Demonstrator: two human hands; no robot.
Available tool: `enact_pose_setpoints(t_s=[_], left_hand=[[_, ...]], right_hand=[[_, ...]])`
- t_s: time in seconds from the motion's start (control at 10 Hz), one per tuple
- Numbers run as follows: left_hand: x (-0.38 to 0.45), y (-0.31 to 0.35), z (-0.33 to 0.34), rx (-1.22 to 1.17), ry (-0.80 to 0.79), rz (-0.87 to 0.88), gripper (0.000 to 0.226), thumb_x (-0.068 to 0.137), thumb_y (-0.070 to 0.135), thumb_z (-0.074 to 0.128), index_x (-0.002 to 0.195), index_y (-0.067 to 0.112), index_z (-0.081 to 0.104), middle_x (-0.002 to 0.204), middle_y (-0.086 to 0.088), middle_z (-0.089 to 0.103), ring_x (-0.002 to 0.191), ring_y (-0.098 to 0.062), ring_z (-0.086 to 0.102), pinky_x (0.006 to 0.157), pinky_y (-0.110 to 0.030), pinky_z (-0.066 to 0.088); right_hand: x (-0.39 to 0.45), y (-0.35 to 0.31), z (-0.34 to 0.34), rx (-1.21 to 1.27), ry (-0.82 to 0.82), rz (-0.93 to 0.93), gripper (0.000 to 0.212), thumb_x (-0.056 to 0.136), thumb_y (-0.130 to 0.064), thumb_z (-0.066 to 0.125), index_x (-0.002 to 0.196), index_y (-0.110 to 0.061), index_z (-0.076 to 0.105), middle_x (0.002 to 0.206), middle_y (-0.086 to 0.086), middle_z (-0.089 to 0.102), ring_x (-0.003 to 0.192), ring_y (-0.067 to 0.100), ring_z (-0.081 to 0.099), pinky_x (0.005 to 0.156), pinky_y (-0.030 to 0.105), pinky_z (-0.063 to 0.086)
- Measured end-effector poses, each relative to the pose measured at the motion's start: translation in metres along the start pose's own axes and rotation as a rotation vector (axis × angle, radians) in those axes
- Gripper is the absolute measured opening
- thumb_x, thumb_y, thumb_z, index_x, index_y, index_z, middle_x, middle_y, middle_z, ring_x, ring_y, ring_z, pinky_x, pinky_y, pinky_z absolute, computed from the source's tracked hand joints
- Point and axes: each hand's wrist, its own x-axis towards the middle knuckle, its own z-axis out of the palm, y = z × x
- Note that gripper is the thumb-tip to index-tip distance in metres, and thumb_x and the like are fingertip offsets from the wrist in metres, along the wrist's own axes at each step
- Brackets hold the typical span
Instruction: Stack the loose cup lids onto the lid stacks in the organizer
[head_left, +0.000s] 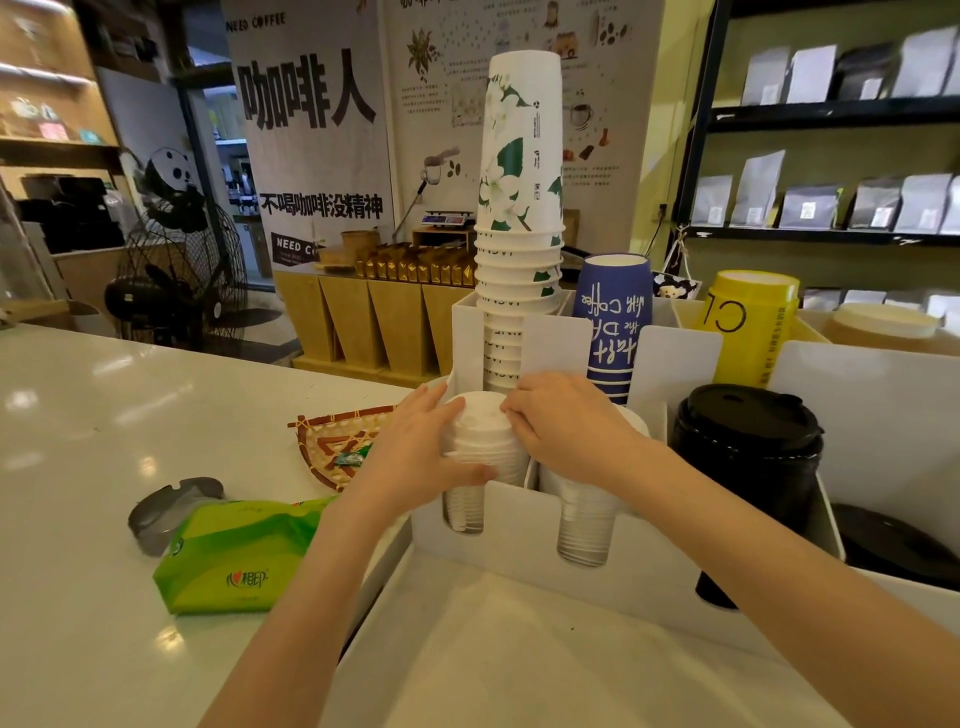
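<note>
A white organizer (524, 540) stands on the counter. Its left front slot holds a stack of white cup lids (480, 441). My left hand (415, 457) wraps the left side of that stack, thumb across its front. My right hand (566, 426) presses fingertips on the stack's top right edge. A second white lid stack (584, 525) fills the middle slot, partly under my right wrist. A stack of black lids (748, 457) sits in the right slot. Whether a loose lid lies under my fingers cannot be told.
Tall floral paper cups (519, 208), blue cups (613, 322) and yellow cups (748, 327) stand in the organizer's rear slots. A green tissue pack (234, 556), a grey lid (171, 509) and a woven basket (337, 447) lie on the white counter to the left.
</note>
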Motion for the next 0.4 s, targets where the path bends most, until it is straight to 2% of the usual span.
enact_pose_setpoints(t_s=[0.1,0.2,0.3,0.4], left_hand=[[-0.002,0.001,-0.007,-0.038,-0.081,-0.02,0.088,0.069,0.047,0.066,0.139,0.021,0.019,0.153,0.0,0.009,0.139,-0.02,0.004,0.111,-0.044,0.01],[-0.002,0.002,-0.013,-0.051,-0.088,-0.02,0.08,0.072,0.044,0.064,0.137,0.021,0.024,0.153,0.001,0.009,0.139,-0.019,0.003,0.111,-0.044,0.009],[-0.008,0.017,-0.017,-0.129,-0.001,0.03,0.062,0.074,0.041,0.063,0.13,0.026,0.039,0.15,0.004,0.022,0.137,-0.016,0.012,0.11,-0.045,0.014],[-0.016,0.031,-0.019,-0.212,0.197,0.131,0.043,0.077,0.037,0.061,0.118,0.029,0.05,0.135,0.006,0.047,0.123,-0.01,0.036,0.101,-0.034,0.028]], right_hand=[[-0.003,0.0,-0.001,-0.019,-0.017,-0.034,0.036,0.092,-0.027,0.03,0.103,-0.011,0.06,0.104,0.008,0.064,0.093,0.025,0.053,0.088,0.043,0.042],[-0.01,0.002,-0.006,0.062,-0.107,0.008,0.035,0.092,-0.03,0.032,0.115,-0.013,0.054,0.117,0.009,0.061,0.106,0.025,0.049,0.095,0.042,0.04],[-0.029,0.009,-0.017,0.145,-0.069,0.034,0.041,0.091,-0.032,0.038,0.13,-0.019,0.041,0.134,0.005,0.05,0.122,0.022,0.041,0.101,0.039,0.034],[-0.045,0.01,-0.039,0.283,0.048,0.066,0.044,0.09,-0.033,0.043,0.132,-0.022,0.037,0.14,-0.001,0.044,0.128,0.015,0.035,0.105,0.035,0.031]])
